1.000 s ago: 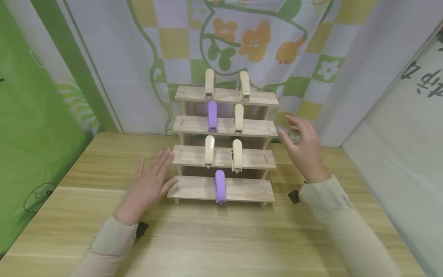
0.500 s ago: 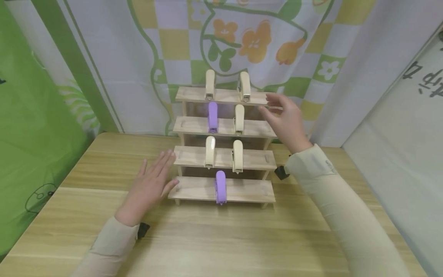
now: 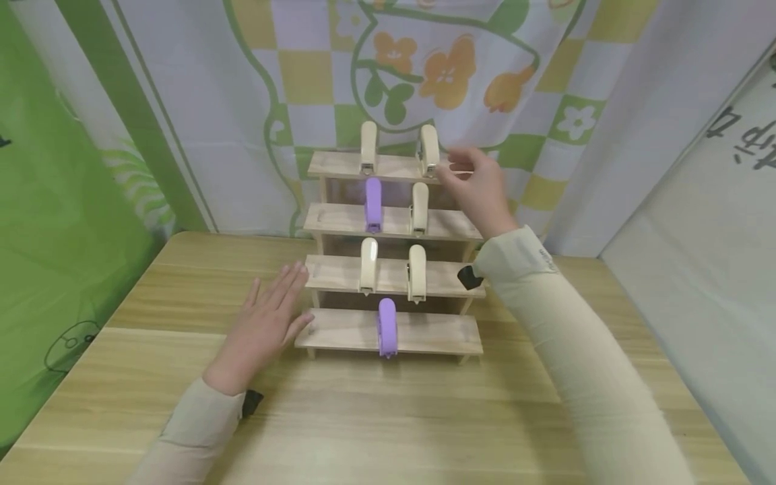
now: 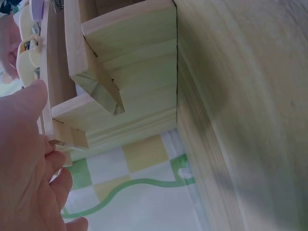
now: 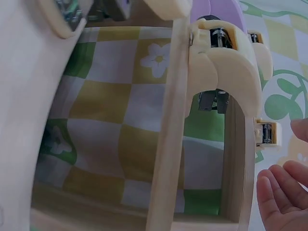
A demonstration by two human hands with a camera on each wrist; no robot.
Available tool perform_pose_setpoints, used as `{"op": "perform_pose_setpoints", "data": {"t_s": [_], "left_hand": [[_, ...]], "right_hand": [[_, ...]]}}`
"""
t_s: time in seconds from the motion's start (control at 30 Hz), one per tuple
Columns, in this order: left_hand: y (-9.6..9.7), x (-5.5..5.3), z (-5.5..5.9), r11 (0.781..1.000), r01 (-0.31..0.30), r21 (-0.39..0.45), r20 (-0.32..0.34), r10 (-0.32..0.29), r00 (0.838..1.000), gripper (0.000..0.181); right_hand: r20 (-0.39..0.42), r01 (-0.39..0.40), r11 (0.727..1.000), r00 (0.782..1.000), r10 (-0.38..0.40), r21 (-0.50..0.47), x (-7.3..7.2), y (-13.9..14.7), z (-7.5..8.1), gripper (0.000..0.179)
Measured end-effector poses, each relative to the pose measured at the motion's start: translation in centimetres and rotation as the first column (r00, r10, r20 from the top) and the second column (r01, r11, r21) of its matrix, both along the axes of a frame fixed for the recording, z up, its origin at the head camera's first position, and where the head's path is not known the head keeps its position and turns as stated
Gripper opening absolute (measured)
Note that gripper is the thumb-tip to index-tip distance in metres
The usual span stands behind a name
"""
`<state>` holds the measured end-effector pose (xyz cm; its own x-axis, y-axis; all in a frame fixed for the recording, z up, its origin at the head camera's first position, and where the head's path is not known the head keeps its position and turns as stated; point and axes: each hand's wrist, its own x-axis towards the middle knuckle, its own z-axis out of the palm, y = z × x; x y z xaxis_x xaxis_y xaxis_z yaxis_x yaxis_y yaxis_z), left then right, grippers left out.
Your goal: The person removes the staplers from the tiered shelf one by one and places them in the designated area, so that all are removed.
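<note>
Head view: a wooden rack [image 3: 436, 333] stands on the table [image 3: 388, 417], with 4 tiers, counted from the bottom. Tier 4 [image 3: 397, 166] bears 2 cream units, the upper-left stapler [image 3: 368, 145] and the upper-right stapler [image 3: 429, 148]. The right hand [image 3: 481, 190] is just beside the upper-right stapler, thumb and fingers bent and parted, gripping nothing; the right wrist view shows a gap between that stapler and the thumb. The left hand [image 3: 262, 331] is at the left ends of tiers 1 and 2, fingers extended, gripping nothing; firm contact cannot be confirmed. Tier 3 [image 3: 455, 221] bears a purple stapler [image 3: 372, 203], left, and a cream stapler [image 3: 419, 207], right. Tier 2 [image 3: 448, 273] bears 2 cream staplers [image 3: 368, 264]. Tier 1 [image 3: 345, 329] bears the bottom stapler [image 3: 387, 327], purple.
</note>
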<state>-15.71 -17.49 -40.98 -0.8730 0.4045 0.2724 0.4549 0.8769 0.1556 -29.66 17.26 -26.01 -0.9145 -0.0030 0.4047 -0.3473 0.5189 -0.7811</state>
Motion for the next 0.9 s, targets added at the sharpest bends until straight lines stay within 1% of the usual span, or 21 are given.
{"op": "perform_pose_setpoints", "data": {"t_s": [0.17,0.33,0.47,0.67,0.9], "left_hand": [[-0.1,-0.1,-0.2,1.000,-0.001,0.003,-0.005,0.001,1.000,0.076],[-0.1,-0.2,-0.4,1.000,0.004,0.015,-0.013,-0.004,1.000,0.077],[0.0,-0.2,-0.5,1.000,0.007,0.019,-0.012,-0.007,1.000,0.077],[0.1,-0.1,-0.4,1.000,0.007,0.024,-0.020,-0.006,1.000,0.076],[0.1,-0.2,-0.5,0.999,0.003,0.032,-0.022,-0.002,1.000,0.077]], "right_hand": [[0.019,0.021,0.999,1.000,-0.020,-0.032,-0.8,-1.2,0.2,0.048],[0.032,0.054,0.998,0.998,-0.053,-0.020,-1.2,-1.9,0.2,0.047],[0.034,0.067,0.998,0.997,-0.066,-0.016,-1.4,-2.0,0.0,0.046],[0.039,0.072,0.997,0.997,-0.071,-0.038,-1.6,-2.0,0.0,0.041],[0.007,0.089,0.994,0.996,-0.089,-0.067,-1.5,-1.9,0.0,0.035]]}}
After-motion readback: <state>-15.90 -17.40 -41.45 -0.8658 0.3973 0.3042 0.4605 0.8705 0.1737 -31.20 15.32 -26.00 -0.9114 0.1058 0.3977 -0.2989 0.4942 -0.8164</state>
